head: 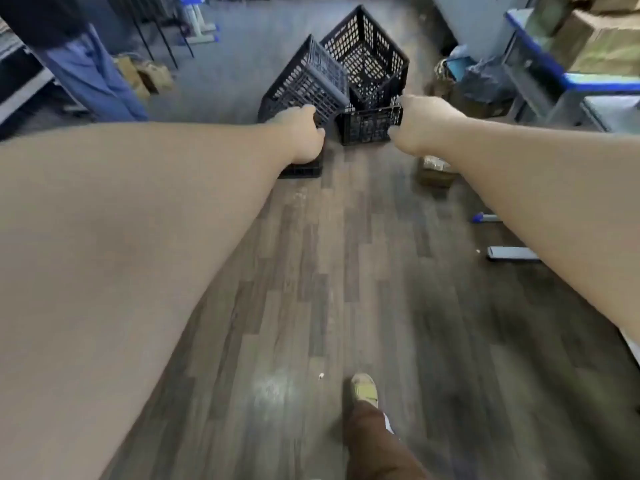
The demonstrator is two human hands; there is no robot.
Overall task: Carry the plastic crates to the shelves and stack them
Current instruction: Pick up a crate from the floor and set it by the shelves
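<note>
Plank floor | 12 o'clock: our left hand clamps left crate, right hand clamps right crate | we judge stacking undone.

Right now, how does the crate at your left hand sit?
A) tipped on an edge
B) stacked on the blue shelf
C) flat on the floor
A: the tilted crate at the left hand stands on one edge beside another tipped crate, down on the wooden floor.
</note>
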